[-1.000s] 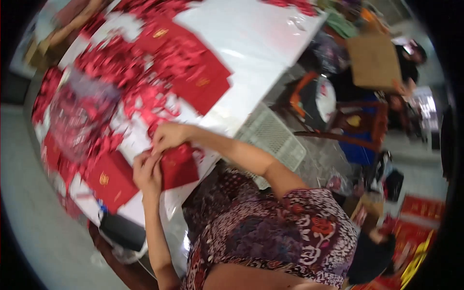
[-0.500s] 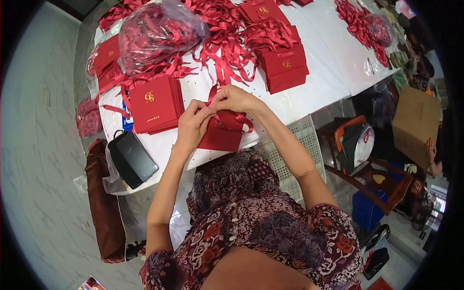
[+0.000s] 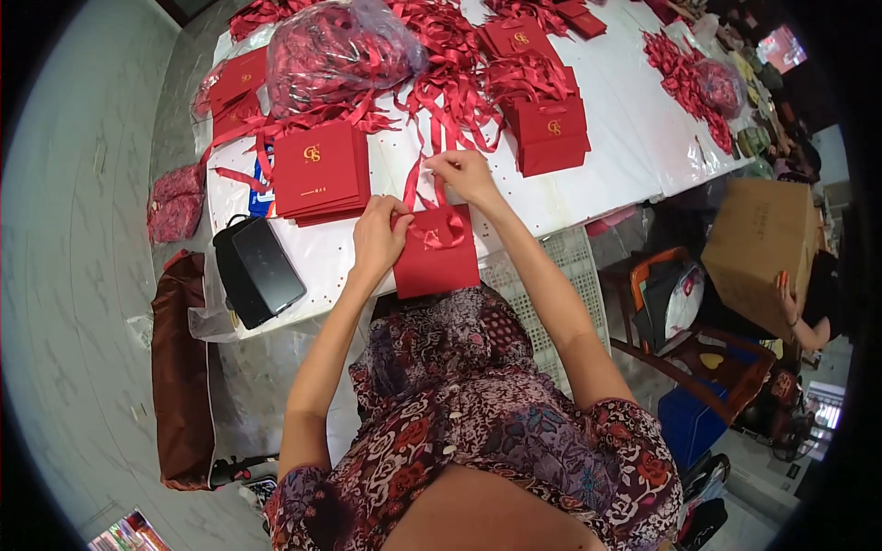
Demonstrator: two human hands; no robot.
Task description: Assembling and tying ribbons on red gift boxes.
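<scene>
A small red paper bag (image 3: 436,271) lies flat at the table's near edge, with a looped red ribbon (image 3: 447,230) across its upper part. At the bag's top left corner, my left hand (image 3: 377,236) is closed on it, thumb against the edge. Farther up, my right hand (image 3: 467,174) pinches a red ribbon strand (image 3: 412,182) between thumb and fingertips. That strand runs from the big ribbon heap (image 3: 447,101) down toward the bag. Flat red bags (image 3: 322,170) are stacked left of my hands. More red bags with ribbon handles (image 3: 551,138) stand to the right.
A black phone in a case (image 3: 265,266) lies at the table's left corner. Behind the stack sits a clear plastic bag of ribbons (image 3: 340,55). To the right are a wooden chair (image 3: 726,372) and a cardboard box (image 3: 758,253) held by another person's hand (image 3: 787,298).
My hands have moved apart: the right went up and away with the ribbon, the left stayed by the bag's corner. The cardboard box at right has shifted left and the view has turned slightly.
</scene>
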